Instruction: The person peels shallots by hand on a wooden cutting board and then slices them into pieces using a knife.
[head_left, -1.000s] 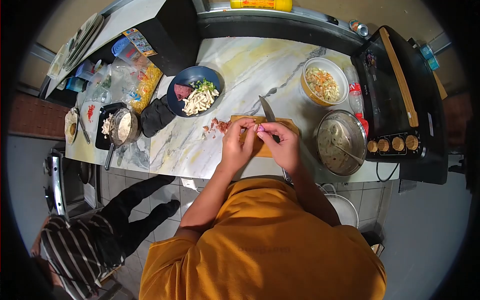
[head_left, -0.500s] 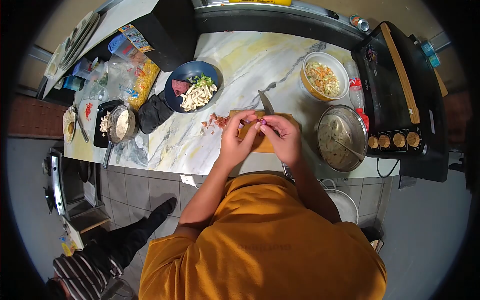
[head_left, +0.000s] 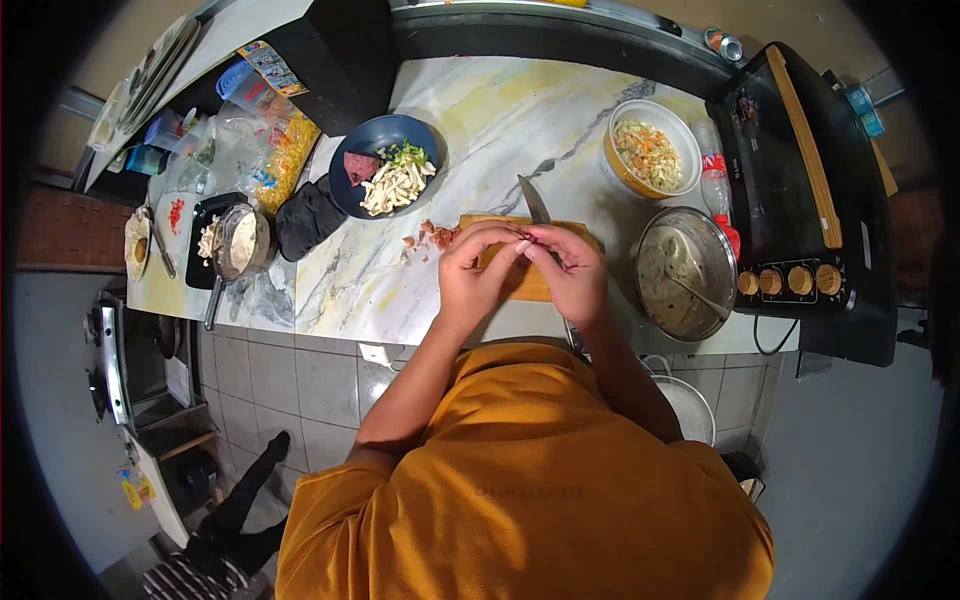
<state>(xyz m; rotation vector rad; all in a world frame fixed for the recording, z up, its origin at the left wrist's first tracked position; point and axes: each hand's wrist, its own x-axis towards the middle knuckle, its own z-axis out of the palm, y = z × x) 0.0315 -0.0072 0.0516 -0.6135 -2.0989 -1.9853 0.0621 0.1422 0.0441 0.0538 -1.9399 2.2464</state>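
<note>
Above the wooden cutting board (head_left: 527,288), my left hand (head_left: 470,272) and my right hand (head_left: 575,275) meet at the fingertips. Both are closed in a pinch on a small purple-red shallot (head_left: 528,238), mostly covered by the fingers. A knife (head_left: 533,200) lies with its blade reaching past the board's far edge; my hands hide part of it. Reddish-brown peelings (head_left: 436,237) are scattered on the counter just left of the board.
A blue plate (head_left: 345,200) with meat, pale strips and chopped greens stands back left. To the right are a bowl (head_left: 694,150) of shredded vegetables, a metal bowl (head_left: 650,310) with a spoon, a bottle (head_left: 713,170) and a black oven (head_left: 800,200). Another person (head_left: 235,530) is behind left.
My fingertips have closed in tighter over the shallot, so less of it shows. The other person at lower left has moved further down and back in the view.
</note>
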